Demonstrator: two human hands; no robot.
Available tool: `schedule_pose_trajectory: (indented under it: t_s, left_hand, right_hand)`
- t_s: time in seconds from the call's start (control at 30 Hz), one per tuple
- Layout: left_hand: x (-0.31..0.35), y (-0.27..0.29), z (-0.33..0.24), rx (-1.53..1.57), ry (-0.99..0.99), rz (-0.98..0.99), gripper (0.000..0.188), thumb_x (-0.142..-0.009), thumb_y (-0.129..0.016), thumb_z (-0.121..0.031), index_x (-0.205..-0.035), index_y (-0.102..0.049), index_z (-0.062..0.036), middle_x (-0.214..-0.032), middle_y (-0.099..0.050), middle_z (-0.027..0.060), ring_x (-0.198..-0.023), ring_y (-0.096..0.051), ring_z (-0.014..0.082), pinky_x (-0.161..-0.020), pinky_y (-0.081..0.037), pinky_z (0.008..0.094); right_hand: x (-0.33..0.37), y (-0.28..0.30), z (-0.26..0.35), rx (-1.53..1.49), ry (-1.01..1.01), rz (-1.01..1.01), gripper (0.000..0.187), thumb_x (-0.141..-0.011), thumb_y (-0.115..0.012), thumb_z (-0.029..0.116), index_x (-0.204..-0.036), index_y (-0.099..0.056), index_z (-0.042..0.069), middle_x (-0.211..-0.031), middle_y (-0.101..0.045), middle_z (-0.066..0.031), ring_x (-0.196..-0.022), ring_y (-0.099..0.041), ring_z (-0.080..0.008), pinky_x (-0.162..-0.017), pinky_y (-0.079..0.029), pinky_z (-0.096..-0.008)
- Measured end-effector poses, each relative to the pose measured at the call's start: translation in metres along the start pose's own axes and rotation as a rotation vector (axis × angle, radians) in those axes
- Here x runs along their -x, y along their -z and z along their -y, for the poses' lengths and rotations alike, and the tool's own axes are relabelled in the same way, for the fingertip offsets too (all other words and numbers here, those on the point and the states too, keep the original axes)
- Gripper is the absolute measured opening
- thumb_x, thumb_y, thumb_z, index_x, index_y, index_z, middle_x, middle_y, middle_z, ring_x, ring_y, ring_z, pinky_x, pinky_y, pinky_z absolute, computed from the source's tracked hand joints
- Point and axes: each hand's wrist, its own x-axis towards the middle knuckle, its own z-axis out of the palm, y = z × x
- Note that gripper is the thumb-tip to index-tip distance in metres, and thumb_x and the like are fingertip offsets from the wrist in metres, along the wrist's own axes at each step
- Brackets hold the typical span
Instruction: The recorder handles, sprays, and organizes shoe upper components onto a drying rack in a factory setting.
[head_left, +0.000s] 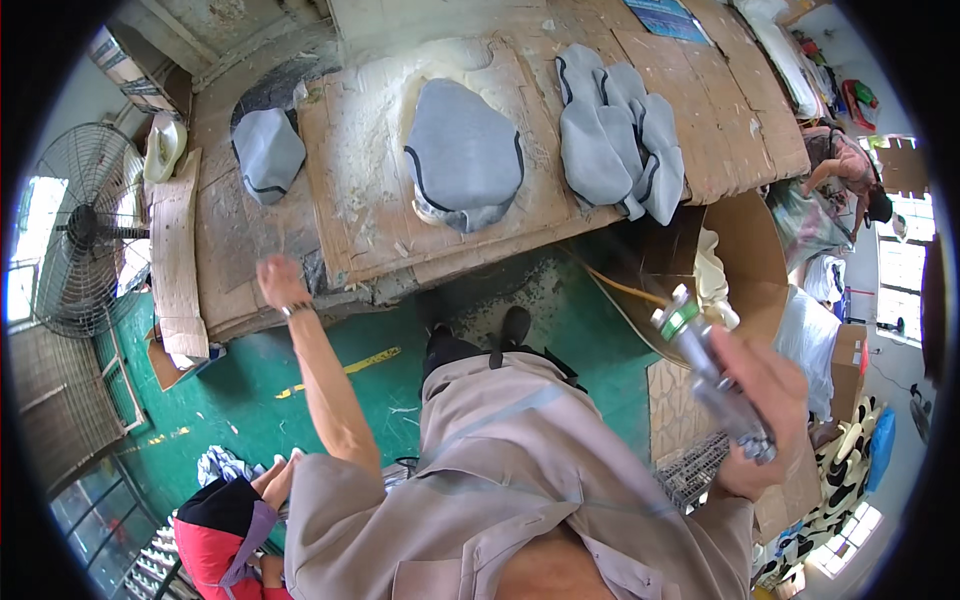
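Note:
In my right hand (768, 385) is a metal spray gun (705, 350) with a green ring, held to the right of my body. Blur softens the gun's outline. My left hand (282, 282) hovers by the table's front edge, a band on its wrist; its fingers are smeared by motion. Beyond it lies a small grey fabric piece with black edging (268, 153). A larger grey fabric cover (465, 150) rests at the middle on a cardboard sheet (345, 185) crusted with pale residue. Several similar grey pieces (610, 140) are stacked to its right.
A big cardboard box (755, 265) with a cream moulded piece (710, 275) stands right of the table. A thin yellow hose (625, 288) runs to the gun. A large fan (88, 228) stands left. Other people are at lower left (225, 535) and far right (845, 165).

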Motion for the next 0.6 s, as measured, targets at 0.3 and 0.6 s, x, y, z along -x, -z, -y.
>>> schedule_pose_trajectory:
  t_s: [0.3,0.6]
  left_hand:
    - [0.264,0.181,0.085,-0.513,0.462,-0.396,0.042,-0.085,-0.07,-0.008,-0.127,-0.063,-0.0094,-0.1,-0.07,0.0083,-0.086,-0.067,0.023,-0.068,-0.056,0.04]
    - [0.339,0.26,0.094,-0.596,0.8,-0.402,0.037,-0.091,-0.064,-0.007,-0.128,-0.063,-0.0088,-0.101,-0.07,0.0116,-0.084,-0.067,0.0268,-0.069,-0.058,0.0482]
  right_hand:
    - [0.036,0.03,-0.068,-0.029,0.232,0.171,0.052,-0.074,-0.073,0.021,-0.12,-0.07,-0.003,-0.078,-0.065,-0.0094,-0.062,-0.06,-0.0215,-0.061,-0.043,-0.0336]
    - [0.039,0.01,-0.049,-0.067,0.106,-0.008,0.058,-0.068,-0.071,0.001,-0.126,-0.066,-0.003,-0.08,-0.061,-0.0124,-0.073,-0.06,-0.0227,-0.067,-0.045,-0.0299]
